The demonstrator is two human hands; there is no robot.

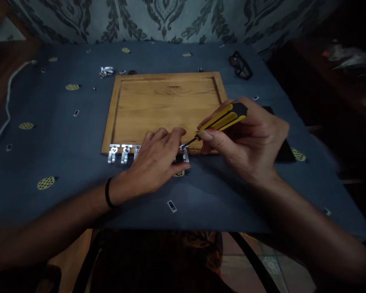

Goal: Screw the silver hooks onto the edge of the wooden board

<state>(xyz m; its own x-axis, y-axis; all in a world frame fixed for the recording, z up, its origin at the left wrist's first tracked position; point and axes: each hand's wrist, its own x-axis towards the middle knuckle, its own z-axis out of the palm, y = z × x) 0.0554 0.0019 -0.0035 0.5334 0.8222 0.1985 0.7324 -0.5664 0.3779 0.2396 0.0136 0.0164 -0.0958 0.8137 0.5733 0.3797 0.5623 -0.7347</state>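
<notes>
My right hand (247, 138) grips a screwdriver (222, 121) with a yellow and black handle. Its thin shaft slants down left, its tip at a metal hook (185, 154) on the near edge of a framed wooden board (167, 108). My left hand (155, 158) lies over that edge, fingers bent on the wood, index finger and thumb on either side of the same hook. The screw head under the tip is too small to make out. Left of my left hand, more silvery hooks (125, 154) sit in a row along the edge, some partly covered by the hand.
Loose metal hooks (107, 71) lie in a small pile behind the board's far left corner, a tiny screw (94, 89) near them. Black-framed glasses (240, 65) rest at the far right. A dark flat object (282, 148) is beside my right wrist. A white cable (8, 99) runs along the left.
</notes>
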